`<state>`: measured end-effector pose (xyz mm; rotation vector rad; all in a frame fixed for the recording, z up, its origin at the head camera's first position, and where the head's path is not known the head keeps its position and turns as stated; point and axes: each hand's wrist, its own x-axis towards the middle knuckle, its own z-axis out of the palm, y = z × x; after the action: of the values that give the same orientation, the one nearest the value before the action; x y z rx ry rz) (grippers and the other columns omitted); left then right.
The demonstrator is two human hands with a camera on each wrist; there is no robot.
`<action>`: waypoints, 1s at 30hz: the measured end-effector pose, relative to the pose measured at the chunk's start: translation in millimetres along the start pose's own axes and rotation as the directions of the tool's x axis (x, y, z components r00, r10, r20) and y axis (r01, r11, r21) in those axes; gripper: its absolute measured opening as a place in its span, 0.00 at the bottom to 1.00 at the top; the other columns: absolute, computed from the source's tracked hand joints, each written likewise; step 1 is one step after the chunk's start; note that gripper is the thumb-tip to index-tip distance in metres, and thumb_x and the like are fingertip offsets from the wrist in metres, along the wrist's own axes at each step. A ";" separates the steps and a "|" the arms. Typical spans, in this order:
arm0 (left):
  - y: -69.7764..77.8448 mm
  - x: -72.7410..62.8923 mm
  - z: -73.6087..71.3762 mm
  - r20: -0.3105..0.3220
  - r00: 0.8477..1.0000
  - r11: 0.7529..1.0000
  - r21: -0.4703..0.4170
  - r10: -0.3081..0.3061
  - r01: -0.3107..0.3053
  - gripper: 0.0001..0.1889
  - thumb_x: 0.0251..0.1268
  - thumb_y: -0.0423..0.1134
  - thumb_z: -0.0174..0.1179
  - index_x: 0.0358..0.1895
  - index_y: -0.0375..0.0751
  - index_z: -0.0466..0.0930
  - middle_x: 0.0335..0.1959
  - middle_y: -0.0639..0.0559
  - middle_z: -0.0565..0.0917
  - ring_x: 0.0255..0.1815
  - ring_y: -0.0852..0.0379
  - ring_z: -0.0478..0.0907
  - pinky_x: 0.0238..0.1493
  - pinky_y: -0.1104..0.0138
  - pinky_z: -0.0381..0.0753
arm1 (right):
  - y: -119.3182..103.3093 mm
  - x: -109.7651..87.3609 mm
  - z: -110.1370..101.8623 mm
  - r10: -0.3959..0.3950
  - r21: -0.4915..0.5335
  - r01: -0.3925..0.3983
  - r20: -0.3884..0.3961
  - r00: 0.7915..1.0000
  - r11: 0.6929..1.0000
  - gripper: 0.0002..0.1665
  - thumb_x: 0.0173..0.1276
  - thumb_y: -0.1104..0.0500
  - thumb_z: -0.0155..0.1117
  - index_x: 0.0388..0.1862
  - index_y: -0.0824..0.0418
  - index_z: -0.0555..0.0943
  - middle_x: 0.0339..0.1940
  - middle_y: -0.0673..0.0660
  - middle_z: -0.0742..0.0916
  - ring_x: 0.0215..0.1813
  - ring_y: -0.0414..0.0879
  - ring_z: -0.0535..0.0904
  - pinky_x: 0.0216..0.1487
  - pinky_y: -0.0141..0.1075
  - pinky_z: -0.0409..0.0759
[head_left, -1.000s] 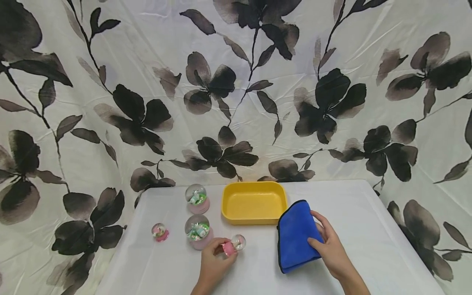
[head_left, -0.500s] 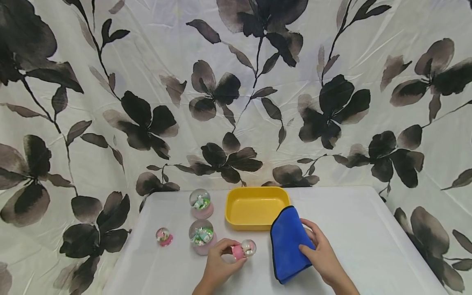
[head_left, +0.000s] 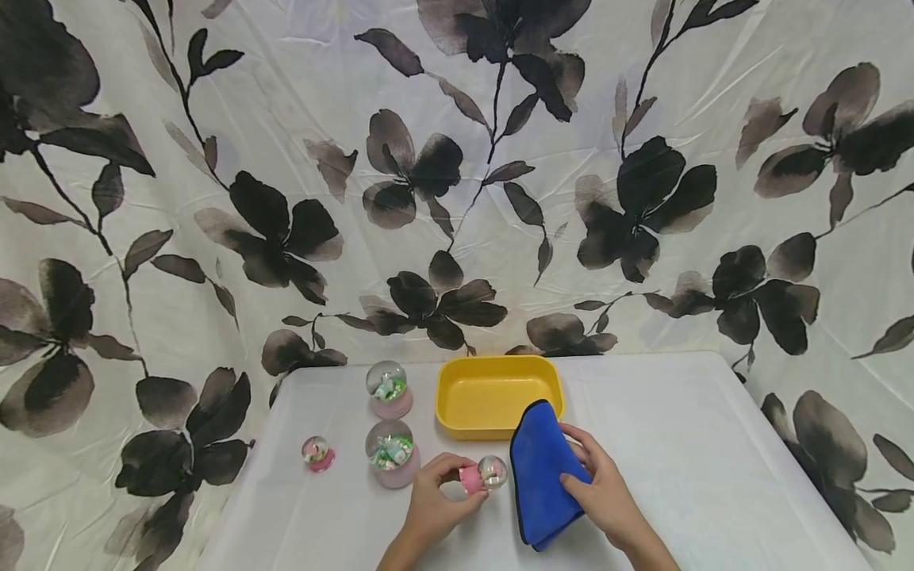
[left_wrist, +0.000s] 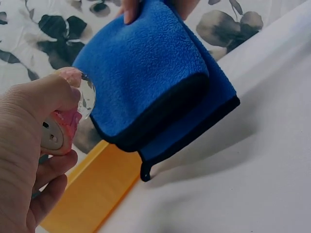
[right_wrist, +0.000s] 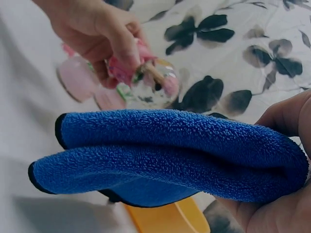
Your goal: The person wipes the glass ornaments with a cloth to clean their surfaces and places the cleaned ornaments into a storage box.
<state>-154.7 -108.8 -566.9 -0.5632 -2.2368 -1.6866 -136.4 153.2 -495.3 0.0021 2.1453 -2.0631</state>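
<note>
My left hand [head_left: 439, 501] pinches a small snow globe [head_left: 493, 472] by its pink base, the clear ball tipped sideways toward the right. In the right wrist view a small figure shows inside the ball. A folded blue cloth [head_left: 546, 476] with black edging is gripped at its right side by my right hand [head_left: 603, 488], thumb on the near face. The cloth hangs just right of the globe, its hanging loop [left_wrist: 146, 172] visible in the left wrist view. Close behind my left hand stands a larger snow globe [head_left: 391, 452] on a pale pink base.
Another large snow globe [head_left: 389, 388] stands farther back, and a small pink-based snow globe [head_left: 317, 454] sits to the left. A yellow tray [head_left: 500, 432] lies at the back middle of the white table [head_left: 714, 460]. Behind it hangs a flower-patterned sheet [head_left: 528, 238].
My right hand has brought the cloth leftward, closer to the small globe. My left hand has moved slightly right with the globe still pinched. The head view has shifted a little.
</note>
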 end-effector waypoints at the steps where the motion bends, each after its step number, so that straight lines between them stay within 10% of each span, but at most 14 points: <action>1: 0.7 0.1 1.2 0.000 1.000 1.000 -0.007 0.006 -0.006 0.21 0.36 0.27 0.79 0.38 0.38 0.83 0.35 0.50 0.83 0.34 0.57 0.81 0.36 0.64 0.83 | 0.6 -0.5 0.9 -0.003 0.000 0.003 0.005 1.000 1.000 0.40 0.60 0.75 0.56 0.71 0.56 0.64 0.66 0.65 0.75 0.63 0.60 0.73 0.56 0.50 0.76; 17: -2.2 -2.5 10.6 0.059 0.997 0.999 -0.005 0.043 -0.043 0.19 0.43 0.35 0.78 0.41 0.43 0.83 0.37 0.53 0.83 0.35 0.58 0.81 0.37 0.65 0.83 | 9.5 -5.2 16.8 -0.004 0.025 0.001 0.094 0.996 1.000 0.36 0.64 0.71 0.58 0.71 0.65 0.63 0.65 0.68 0.74 0.63 0.59 0.73 0.54 0.47 0.78; 30: -5.8 -3.9 11.3 0.114 0.991 0.997 -0.025 -0.074 0.077 0.20 0.44 0.37 0.78 0.43 0.47 0.82 0.40 0.55 0.83 0.39 0.58 0.81 0.42 0.65 0.82 | 23.9 -6.3 23.4 0.017 0.075 -0.024 0.082 0.997 0.997 0.27 0.76 0.47 0.52 0.64 0.64 0.75 0.63 0.64 0.77 0.59 0.56 0.77 0.51 0.43 0.80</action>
<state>-153.9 -99.9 -576.6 -0.6023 -2.3431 -1.7683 -124.7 131.8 -519.0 -0.0491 2.0110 -2.0942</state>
